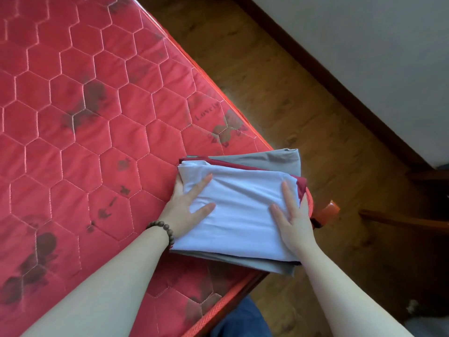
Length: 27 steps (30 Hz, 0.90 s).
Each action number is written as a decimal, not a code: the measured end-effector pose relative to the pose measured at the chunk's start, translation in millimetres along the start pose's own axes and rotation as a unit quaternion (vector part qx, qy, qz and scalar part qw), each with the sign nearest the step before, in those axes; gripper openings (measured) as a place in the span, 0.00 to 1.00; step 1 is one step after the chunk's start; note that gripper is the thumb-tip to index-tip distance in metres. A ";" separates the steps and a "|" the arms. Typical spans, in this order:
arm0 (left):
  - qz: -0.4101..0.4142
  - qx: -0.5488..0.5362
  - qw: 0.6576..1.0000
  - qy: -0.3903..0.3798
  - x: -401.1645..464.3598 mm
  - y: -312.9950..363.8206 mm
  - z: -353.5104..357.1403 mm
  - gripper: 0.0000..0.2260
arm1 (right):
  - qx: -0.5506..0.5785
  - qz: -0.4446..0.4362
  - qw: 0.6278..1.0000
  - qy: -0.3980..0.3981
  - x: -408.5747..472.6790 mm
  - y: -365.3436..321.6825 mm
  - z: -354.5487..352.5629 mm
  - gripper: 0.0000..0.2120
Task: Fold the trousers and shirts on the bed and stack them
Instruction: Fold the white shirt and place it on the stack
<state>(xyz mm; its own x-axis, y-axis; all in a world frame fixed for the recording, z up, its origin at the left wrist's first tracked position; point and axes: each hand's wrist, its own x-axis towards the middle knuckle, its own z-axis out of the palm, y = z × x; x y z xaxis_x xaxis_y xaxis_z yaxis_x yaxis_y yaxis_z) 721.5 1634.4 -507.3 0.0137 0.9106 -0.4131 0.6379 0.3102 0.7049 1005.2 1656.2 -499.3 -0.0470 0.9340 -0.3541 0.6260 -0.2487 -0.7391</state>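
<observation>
Hands flat, apart: left hand (pixel 188 210) at nine o'clock, right hand (pixel 292 216) at three, pressing the stack (pixel 240 215). It overhangs the mattress (pixel 85 117) corner; a nudge could tip it floorward.

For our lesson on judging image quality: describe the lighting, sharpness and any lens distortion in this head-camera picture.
Head view: soft daylight, no harsh glare, faint sheen on the mattress; the floor lies dimmer; the white garment and both hands, left and right, are reasonably sharp; wide-angle lens bows the mattress edge and stretches the forearms; corners look soft.
</observation>
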 end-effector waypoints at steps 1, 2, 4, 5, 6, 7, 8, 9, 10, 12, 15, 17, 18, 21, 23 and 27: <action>0.001 -0.010 1.000 -0.003 0.0 0.1 -1.5 0.28 | -0.005 0.002 1.000 -0.005 -0.1 -1.0 0.2 0.28; 0.001 -0.018 1.000 -0.001 -0.6 0.4 -2.8 0.28 | -0.012 0.007 1.000 -0.013 0.1 -2.2 -0.4 0.27; 0.006 -0.025 1.000 0.011 -4.5 2.2 -3.9 0.28 | -0.019 0.014 0.999 -0.028 -1.0 -4.0 -4.4 0.28; 0.009 -0.025 1.000 0.016 -7.7 3.3 -3.5 0.28 | -0.017 0.014 0.999 -0.034 -2.1 -4.7 -6.8 0.28; 0.010 -0.024 0.999 0.019 -11.9 4.1 -2.5 0.28 | -0.015 0.014 0.999 -0.041 -3.8 -4.9 -9.1 0.28; 0.011 -0.024 0.999 0.020 -17.0 4.3 -0.6 0.28 | -0.015 0.014 0.999 -0.049 -5.5 -4.2 -11.1 0.28; 0.014 -0.023 0.999 0.020 -22.7 3.6 1.5 0.28 | -0.017 0.014 0.998 -0.056 -7.2 -3.0 -12.7 0.28; 0.020 -0.026 0.999 0.023 -28.5 2.1 4.1 0.28 | -0.022 0.016 0.998 -0.064 -8.2 -1.9 -14.0 0.28; 0.028 -0.036 0.999 0.030 -33.2 0.0 6.5 0.28 | -0.030 0.020 0.997 -0.070 -8.3 -0.8 -15.2 0.28; 0.033 -0.063 0.996 0.054 -37.9 -4.1 9.5 0.28 | -0.053 0.030 0.995 -0.083 -6.6 1.3 -17.6 0.28; 0.006 -0.056 0.997 0.054 -36.3 -5.6 10.2 0.27 | -0.096 0.040 0.988 -0.110 -1.7 4.8 -21.1 0.28; -0.014 -0.030 0.999 0.035 -34.5 -5.4 9.5 0.26 | -0.113 0.040 0.985 -0.124 0.7 5.9 -22.6 0.30; -0.024 -0.015 0.999 0.026 -34.0 -5.2 8.4 0.26 | -0.112 0.040 0.985 -0.128 1.3 5.8 -23.0 0.30; -0.056 0.018 0.998 -0.001 -33.3 -3.1 3.6 0.26 | -0.083 0.053 0.986 -0.132 1.1 1.9 -23.1 0.31; -0.070 0.027 0.997 -0.015 -33.1 -2.0 0.7 0.27 | -0.060 0.064 0.987 -0.132 0.4 0.6 -23.1 0.30; -0.084 0.011 0.996 -0.017 -34.3 -2.7 -0.3 0.29 | -0.041 0.081 0.987 -0.134 -0.1 -1.8 -23.5 0.28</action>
<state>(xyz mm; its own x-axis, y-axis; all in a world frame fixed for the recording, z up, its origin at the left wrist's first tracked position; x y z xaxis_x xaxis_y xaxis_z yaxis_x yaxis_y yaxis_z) 719.1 1602.5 -494.9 -0.0680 0.8366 -0.5436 0.6502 0.4504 0.6118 1022.4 1662.6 -484.5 -0.1379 0.7794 -0.6112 0.7024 -0.3581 -0.6152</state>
